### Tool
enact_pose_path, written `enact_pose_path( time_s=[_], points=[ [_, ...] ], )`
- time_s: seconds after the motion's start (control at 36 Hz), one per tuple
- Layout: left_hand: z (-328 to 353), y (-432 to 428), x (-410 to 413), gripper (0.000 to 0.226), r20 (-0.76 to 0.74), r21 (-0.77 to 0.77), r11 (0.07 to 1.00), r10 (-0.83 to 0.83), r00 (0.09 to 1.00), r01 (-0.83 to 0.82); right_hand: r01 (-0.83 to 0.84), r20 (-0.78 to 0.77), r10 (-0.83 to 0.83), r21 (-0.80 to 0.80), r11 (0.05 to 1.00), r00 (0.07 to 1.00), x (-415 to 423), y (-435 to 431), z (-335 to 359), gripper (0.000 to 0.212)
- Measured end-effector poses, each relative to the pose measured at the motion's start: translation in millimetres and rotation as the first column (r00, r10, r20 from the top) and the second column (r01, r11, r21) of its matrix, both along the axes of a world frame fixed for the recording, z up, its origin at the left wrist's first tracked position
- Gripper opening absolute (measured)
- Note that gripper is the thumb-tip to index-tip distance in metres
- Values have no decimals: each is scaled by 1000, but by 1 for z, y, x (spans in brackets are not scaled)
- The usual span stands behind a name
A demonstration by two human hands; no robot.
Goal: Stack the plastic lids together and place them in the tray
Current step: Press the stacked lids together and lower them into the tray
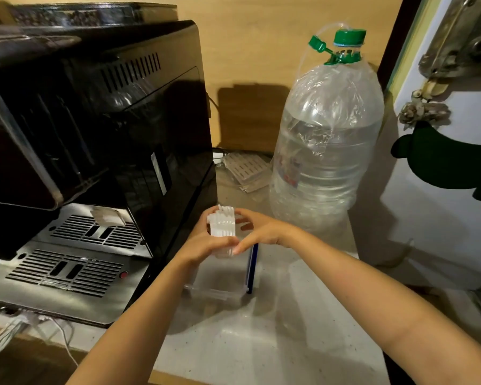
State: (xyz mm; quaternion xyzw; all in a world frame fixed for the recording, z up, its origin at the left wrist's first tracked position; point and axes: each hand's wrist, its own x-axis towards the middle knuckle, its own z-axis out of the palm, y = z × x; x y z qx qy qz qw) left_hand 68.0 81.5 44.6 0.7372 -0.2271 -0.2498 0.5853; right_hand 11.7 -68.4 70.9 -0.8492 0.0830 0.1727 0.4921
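A stack of translucent white plastic lids [222, 227] stands on edge between the person's 2 hands, held above the far end of a clear rectangular plastic tray [220, 293]. The lids are thin and ribbed along their rims, pressed face to face so the edges show as close parallel ridges; how many there are cannot be told. The tray is glossy and see-through, with low walls and a dark blue strip [252, 266] along its right side, and it sits on a pale speckled countertop [261, 343].

The left hand [203, 243] clasps the stack from the left, thumb lying across the near lower edge and fingers curled around the far side. The right hand [258, 230] presses in from the right, thumb tip meeting the lower edge of the lids, fingers bent behind them. Both bare forearms reach forward from the bottom of the view and converge at the stack.

Just left of the tray stands a glossy black coffee machine [109, 120] with a slotted steel drip grate [67, 270]. Behind, a large clear ribbed water bottle [325, 151] with a green cap [349, 37] stands against a wooden wall.
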Motion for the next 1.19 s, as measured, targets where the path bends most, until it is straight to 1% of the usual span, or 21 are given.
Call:
enact_pose_path(
  time_s=[0.06, 0.08, 0.17, 0.22, 0.28, 0.36, 0.44, 0.53, 0.58, 0.64, 0.72, 0.86, 0.97, 1.08, 1.14, 1.19],
  points=[
    [-5, -1, 5, 105, 103, 108, 993, 28, 994, -39, -10, 2, 9, 55, 998, 1000, 5, -3, -1, 95],
    [-6, 0, 6, 111, 150, 186, 981, 35, 988, -63, -9, 8, 8, 85, 996, 1000, 7, -3, -1, 93],
    [-13, -1, 8, 111, 270, 378, 916, 29, 963, -133, 19, 29, -24, 143, 990, 999, 14, -4, -4, 82],
    [-19, -1, 9, 113, 338, 487, 859, -18, 941, -158, 44, 33, -50, 159, 986, 998, 18, -1, -7, 70],
    [-27, -2, 12, 114, 375, 588, 791, -83, 923, -168, 59, 51, -67, 148, 987, 996, 22, 3, -13, 62],
    [-39, -3, 18, 111, 367, 671, 727, -157, 917, -145, 80, 93, -88, 80, 994, 992, 28, 9, -25, 55],
    [-48, -5, 19, 110, 363, 713, 688, -198, 910, -135, 109, 76, -108, -16, 994, 991, 35, 9, -42, 61],
    [-60, -7, 20, 108, 378, 740, 655, -216, 900, -153, 56, 20, -55, -86, 995, 998, 37, 9, -53, 67],
    [-65, -8, 20, 106, 371, 764, 630, -249, 895, -141, 24, -11, -26, -163, 986, 1000, 38, 8, -59, 68],
    [-69, -9, 19, 103, 382, 767, 624, -259, 887, -149, -6, -34, -2, -251, 968, 999, 41, 9, -66, 67],
    [-75, -10, 19, 97, 407, 768, 619, -277, 870, -162, -86, -57, 69, -369, 925, 996, 43, 10, -72, 67],
    [-81, -9, 19, 98, 405, 775, 613, -296, 865, -153, -162, -80, 141, -508, 846, 987, 47, 8, -78, 59],
    [-87, -9, 18, 98, 396, 769, 626, -302, 867, -133, -260, -123, 236, -621, 739, 964, 49, 8, -82, 48],
    [-91, -10, 20, 96, 400, 753, 645, -292, 869, -130, -295, -146, 271, -685, 666, 951, 50, 6, -83, 47],
    [-92, -12, 21, 96, 393, 753, 647, -295, 871, -120, -296, -145, 276, -700, 650, 950, 50, 5, -83, 47],
    [-93, -12, 21, 101, 375, 767, 634, -314, 872, -101, -298, -146, 282, -713, 634, 948, 50, 5, -84, 47]
  ],
)
